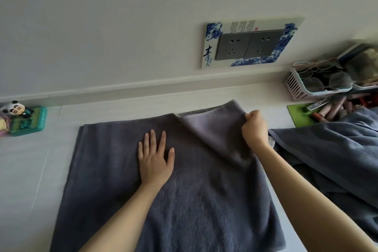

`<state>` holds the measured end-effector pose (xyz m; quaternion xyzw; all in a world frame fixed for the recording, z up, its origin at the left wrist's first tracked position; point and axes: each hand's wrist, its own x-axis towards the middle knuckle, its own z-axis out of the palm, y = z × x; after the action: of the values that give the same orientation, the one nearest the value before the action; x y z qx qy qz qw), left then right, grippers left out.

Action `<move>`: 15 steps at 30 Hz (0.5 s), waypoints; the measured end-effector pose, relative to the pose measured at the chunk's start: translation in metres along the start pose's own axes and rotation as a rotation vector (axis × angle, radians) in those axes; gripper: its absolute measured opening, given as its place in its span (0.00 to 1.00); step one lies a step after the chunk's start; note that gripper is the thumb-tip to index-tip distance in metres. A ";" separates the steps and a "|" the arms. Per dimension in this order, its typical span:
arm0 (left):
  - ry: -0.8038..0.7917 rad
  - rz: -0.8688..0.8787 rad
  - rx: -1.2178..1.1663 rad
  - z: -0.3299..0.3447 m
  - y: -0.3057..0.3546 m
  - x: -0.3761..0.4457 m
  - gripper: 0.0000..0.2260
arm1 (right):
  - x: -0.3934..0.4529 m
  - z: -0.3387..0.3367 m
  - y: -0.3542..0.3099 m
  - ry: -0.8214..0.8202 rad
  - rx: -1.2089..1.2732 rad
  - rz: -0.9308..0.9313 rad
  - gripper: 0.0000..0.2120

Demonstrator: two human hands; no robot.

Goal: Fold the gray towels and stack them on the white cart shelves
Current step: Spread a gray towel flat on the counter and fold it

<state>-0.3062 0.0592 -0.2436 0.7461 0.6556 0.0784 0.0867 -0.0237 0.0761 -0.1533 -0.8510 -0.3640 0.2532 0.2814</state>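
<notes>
Pinched in the curled fingers of the right hand (254, 129), the far right corner of the gray towel (126, 180) is lifted and turned over toward the middle of the frame, showing a paler underside. The left hand (155, 157) lies flat on the towel near its center, fingers straight and spread, pressing the cloth against the white tabletop (26, 170). At the right edge of the frame lies a heap of more gray towels (331, 149), just beside the spread one. A panda figurine (15, 108) sits at the left edge, a pink basket (296, 86) at the upper right, and 2 gray wall sockets (248, 46) above.
</notes>
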 end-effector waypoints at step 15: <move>-0.035 -0.036 0.121 0.003 0.007 0.004 0.30 | 0.034 0.030 0.024 -0.017 -0.406 -0.180 0.24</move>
<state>-0.2986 0.0622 -0.2450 0.7392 0.6708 0.0242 0.0544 -0.0105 0.0969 -0.1984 -0.8521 -0.4843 0.1556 0.1228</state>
